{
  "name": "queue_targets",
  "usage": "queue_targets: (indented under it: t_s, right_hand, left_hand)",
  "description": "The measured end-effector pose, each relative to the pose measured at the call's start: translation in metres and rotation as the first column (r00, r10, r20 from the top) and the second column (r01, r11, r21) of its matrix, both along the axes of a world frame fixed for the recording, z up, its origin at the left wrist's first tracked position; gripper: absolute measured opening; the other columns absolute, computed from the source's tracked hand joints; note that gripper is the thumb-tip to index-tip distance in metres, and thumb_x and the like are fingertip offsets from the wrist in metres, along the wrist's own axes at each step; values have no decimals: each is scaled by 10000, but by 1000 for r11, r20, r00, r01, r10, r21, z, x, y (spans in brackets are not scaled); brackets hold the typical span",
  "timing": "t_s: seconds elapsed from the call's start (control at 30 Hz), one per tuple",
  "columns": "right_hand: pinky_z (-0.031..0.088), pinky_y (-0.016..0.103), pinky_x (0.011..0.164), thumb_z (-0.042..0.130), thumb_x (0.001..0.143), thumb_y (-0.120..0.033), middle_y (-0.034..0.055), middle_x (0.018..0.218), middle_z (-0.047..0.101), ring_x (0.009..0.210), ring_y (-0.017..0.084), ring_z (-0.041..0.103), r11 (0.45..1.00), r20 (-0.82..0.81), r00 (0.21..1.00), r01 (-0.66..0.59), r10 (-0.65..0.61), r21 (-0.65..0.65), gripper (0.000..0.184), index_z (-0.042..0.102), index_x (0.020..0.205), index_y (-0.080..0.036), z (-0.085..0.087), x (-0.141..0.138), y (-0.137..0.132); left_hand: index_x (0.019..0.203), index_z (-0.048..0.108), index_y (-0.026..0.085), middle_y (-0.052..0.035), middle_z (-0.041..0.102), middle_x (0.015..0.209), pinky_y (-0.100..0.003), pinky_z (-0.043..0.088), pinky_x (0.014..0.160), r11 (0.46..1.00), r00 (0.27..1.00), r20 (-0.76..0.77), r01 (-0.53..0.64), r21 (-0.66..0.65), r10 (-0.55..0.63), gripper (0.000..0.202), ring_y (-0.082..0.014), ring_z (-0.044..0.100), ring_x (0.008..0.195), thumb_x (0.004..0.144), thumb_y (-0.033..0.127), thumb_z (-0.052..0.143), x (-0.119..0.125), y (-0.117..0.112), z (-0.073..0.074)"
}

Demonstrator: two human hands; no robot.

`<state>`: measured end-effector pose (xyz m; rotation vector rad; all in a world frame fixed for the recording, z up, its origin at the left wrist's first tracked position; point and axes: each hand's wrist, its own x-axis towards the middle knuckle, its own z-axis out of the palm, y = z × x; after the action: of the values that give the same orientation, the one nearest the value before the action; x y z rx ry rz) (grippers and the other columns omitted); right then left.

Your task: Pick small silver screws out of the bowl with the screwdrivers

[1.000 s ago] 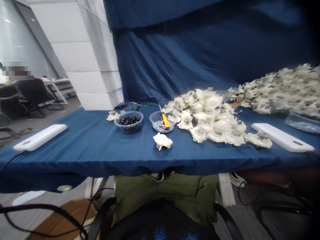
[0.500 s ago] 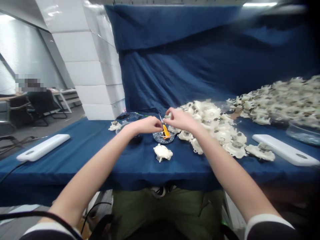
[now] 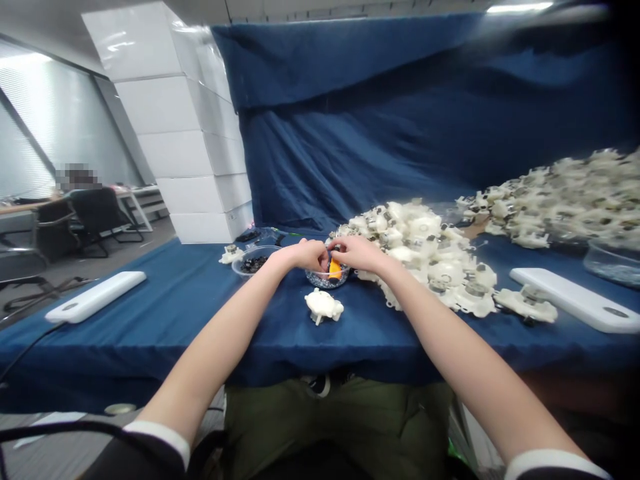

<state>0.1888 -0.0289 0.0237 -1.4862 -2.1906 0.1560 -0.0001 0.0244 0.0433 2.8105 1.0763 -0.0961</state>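
Orange-handled screwdriver (image 3: 335, 269), sunk in a clear bowl of small grey pieces (image 3: 320, 281), right between the two hands. Blue-clothed surface (image 3: 100, 340) beneath everything. Right of the right hand (image 3: 357, 252), a large heap of white plastic parts (image 3: 425, 260), with a second heap (image 3: 565, 200) beyond: plenty of parts piled up, only one white part (image 3: 323, 306) lying apart, just below the hands. Left of the left hand (image 3: 304, 255), a clear bowl of black pieces (image 3: 253, 265). Both hands narrow, fingers curled in close about the orange handle; whether gripping it, impossible to tell.
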Motion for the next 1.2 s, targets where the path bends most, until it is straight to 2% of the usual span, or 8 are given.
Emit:
queue_targets:
  t_s: [0.13, 0.2, 0.33, 0.43, 0.57, 0.73, 0.93, 1.2]
  right_hand:
    - [327, 259, 608, 564, 903, -371, 21, 894, 727, 759, 163, 598, 999, 17, 1000, -11, 11, 43, 234, 751, 968, -245, -1, 0, 1]
    - [322, 260, 596, 602, 867, -355, 11, 850, 705, 723, 154, 581, 999, 22, 999, -26, 25, 43, 197, 747, 935, -241, -2, 0, 2]
    - [360, 263, 644, 603, 837, -296, 21, 874, 691, 774, 164, 596, 995, 29, 998, -64, 62, 71, 178, 767, 877, -239, -5, -1, 4]
    - [377, 269, 672, 607, 841, -292, 42, 918, 691, 818, 177, 608, 991, 44, 996, -87, 82, 106, 191, 775, 902, -226, -7, -2, 5]
    - [334, 275, 605, 598, 862, -305, 35, 825, 672, 746, 169, 590, 990, 85, 992, -98, 90, 96, 182, 749, 865, -203, -7, -3, 4]
    - [303, 273, 585, 578, 911, -373, 14, 749, 663, 677, 147, 569, 992, 74, 992, -104, 99, 74, 235, 712, 839, -194, -5, -3, 2]
    - [281, 273, 579, 546, 949, -454, 16, 741, 668, 669, 141, 555, 991, 89, 994, -66, 56, 116, 340, 681, 769, -199, -4, -4, -1]
    - [288, 274, 591, 584, 919, -398, 27, 826, 721, 729, 162, 599, 987, 67, 997, 30, -41, 159, 252, 714, 804, -215, -4, -6, -3]
  left_hand:
    - [873, 772, 213, 17, 760, 821, -258, 439, 786, 998, 977, 209, 55, -36, -46, 128, -164, 668, 794, 781, 292, 733, -13, 7, -1]
    - [919, 775, 188, -11, 770, 871, -251, 455, 759, 993, 936, 339, 111, -31, -94, 152, -165, 678, 824, 824, 284, 705, -20, 12, -3]
    - [1000, 745, 111, -85, 776, 936, -288, 521, 806, 968, 753, 655, 207, -144, -63, 261, -171, 702, 853, 820, 300, 748, -24, 18, -5]
    - [1020, 718, 85, -106, 771, 945, -317, 552, 821, 936, 637, 771, 274, -222, -4, 374, -171, 712, 841, 758, 328, 830, -21, 18, -5]
    - [1000, 706, 82, -100, 766, 924, -327, 567, 826, 911, 605, 796, 323, -258, 11, 373, -169, 723, 829, 757, 330, 842, -17, 13, -4]
    - [1013, 700, 78, -101, 762, 943, -317, 561, 829, 915, 605, 796, 311, -256, 17, 360, -163, 716, 841, 750, 282, 837, -17, 13, -4]
    - [1036, 705, 78, -107, 754, 1008, -308, 548, 863, 927, 614, 789, 307, -217, -18, 328, -158, 702, 899, 748, 203, 802, -19, 16, -6]
    - [1058, 701, 90, -109, 749, 1043, -328, 552, 896, 914, 601, 799, 340, -220, -31, 383, -162, 704, 915, 697, 148, 818, -21, 16, -7]
